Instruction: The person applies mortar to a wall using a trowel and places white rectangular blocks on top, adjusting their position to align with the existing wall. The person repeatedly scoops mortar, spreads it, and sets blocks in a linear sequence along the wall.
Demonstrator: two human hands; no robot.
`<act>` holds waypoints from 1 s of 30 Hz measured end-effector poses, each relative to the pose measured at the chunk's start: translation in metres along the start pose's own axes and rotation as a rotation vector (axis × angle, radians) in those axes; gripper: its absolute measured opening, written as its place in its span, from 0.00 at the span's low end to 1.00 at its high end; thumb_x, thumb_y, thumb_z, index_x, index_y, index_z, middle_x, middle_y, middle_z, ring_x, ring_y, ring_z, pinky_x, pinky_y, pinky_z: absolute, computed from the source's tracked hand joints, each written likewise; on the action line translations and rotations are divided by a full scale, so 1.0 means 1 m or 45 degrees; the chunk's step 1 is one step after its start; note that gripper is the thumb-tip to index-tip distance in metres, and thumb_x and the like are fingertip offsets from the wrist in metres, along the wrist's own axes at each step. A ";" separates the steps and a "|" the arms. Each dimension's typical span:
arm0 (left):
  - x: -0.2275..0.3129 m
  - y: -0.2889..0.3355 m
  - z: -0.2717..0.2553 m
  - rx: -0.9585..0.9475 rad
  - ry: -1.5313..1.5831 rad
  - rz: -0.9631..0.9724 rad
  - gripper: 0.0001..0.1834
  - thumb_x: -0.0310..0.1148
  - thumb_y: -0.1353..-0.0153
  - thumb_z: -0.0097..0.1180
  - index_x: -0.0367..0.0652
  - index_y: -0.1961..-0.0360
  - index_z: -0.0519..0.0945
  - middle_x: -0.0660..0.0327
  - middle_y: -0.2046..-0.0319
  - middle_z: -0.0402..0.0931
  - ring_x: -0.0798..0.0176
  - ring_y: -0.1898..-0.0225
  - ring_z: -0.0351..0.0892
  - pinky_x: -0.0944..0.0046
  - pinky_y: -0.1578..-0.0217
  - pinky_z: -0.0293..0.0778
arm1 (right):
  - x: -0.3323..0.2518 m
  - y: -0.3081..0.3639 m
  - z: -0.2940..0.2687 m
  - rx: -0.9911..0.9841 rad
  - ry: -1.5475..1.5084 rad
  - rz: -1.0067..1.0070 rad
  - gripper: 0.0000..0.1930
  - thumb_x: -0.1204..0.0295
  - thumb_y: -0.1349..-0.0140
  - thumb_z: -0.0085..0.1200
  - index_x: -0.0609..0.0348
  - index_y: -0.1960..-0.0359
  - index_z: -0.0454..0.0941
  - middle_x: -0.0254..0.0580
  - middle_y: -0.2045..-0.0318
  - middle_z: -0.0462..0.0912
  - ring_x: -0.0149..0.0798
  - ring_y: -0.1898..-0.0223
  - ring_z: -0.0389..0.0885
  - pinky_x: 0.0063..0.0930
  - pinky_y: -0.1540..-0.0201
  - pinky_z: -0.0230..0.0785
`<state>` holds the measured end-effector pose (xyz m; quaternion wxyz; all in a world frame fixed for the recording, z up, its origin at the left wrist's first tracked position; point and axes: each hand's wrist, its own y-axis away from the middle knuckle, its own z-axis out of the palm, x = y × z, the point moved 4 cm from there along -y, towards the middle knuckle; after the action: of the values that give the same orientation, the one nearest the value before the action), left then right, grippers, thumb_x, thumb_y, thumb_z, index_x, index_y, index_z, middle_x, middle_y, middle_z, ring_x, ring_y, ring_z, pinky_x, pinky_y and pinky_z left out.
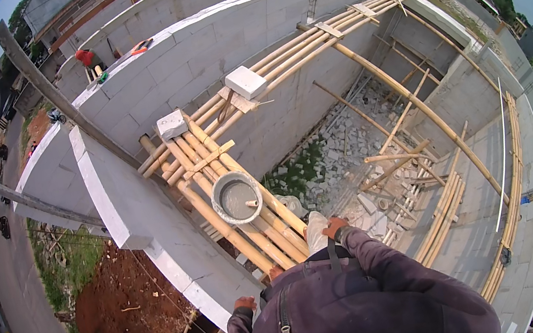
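My left hand [245, 302] is low, close to the top of the light block wall [192, 293], with its fingers curled; what they hold, if anything, is hidden. At my raised knee in a light trouser leg [316, 232], my right hand [335, 227] is closed, and I cannot make out anything in it. Ahead of both hands, a round bucket [218, 205] of grey wet mortar stands on bamboo poles [207, 207]. A short light handle [251, 204] sticks up from the mortar. Beyond the bucket lie two white blocks, one nearer [171, 125] and one farther [246, 82].
The bamboo platform [297, 53] runs along a tall block wall [192, 49]. Below right is a deep drop to rubble [341, 154] and leaning poles. At left, red soil [119, 294] lies far down. An orange-handled saw [141, 47] rests on the wall near another person [89, 58].
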<state>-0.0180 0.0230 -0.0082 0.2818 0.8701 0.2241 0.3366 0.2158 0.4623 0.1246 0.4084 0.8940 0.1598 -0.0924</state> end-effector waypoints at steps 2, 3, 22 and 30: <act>0.006 -0.005 -0.006 -0.047 -0.235 0.067 0.13 0.42 0.36 0.56 0.42 0.64 0.78 0.59 0.70 0.84 0.61 0.71 0.85 0.61 0.69 0.78 | 0.001 -0.004 0.000 0.054 0.004 -0.017 0.34 0.47 0.45 0.62 0.58 0.43 0.77 0.50 0.43 0.79 0.51 0.41 0.76 0.40 0.38 0.67; 0.007 -0.004 -0.006 -0.093 -0.286 0.061 0.13 0.42 0.37 0.56 0.43 0.64 0.78 0.59 0.69 0.84 0.60 0.70 0.85 0.60 0.69 0.78 | 0.002 -0.004 0.003 0.078 -0.005 -0.012 0.34 0.47 0.45 0.62 0.58 0.44 0.78 0.50 0.44 0.80 0.52 0.42 0.76 0.40 0.38 0.67; 0.032 0.011 -0.004 -0.197 -0.353 0.006 0.10 0.40 0.34 0.52 0.50 0.58 0.81 0.63 0.64 0.86 0.62 0.62 0.86 0.61 0.63 0.79 | 0.008 0.012 -0.006 0.126 -0.195 -0.012 0.27 0.55 0.47 0.62 0.58 0.48 0.79 0.51 0.47 0.81 0.52 0.41 0.76 0.41 0.39 0.69; 0.026 0.006 0.002 -0.066 0.146 -0.221 0.12 0.43 0.39 0.58 0.47 0.61 0.80 0.59 0.68 0.86 0.58 0.65 0.86 0.57 0.65 0.79 | 0.007 0.017 -0.010 0.150 -0.152 0.060 0.25 0.55 0.45 0.65 0.58 0.51 0.78 0.52 0.52 0.82 0.52 0.47 0.79 0.43 0.45 0.71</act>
<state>0.0020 0.0330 0.0066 0.3192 0.8190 0.3056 0.3660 0.2291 0.4604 0.1411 0.3658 0.9129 0.1085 -0.1453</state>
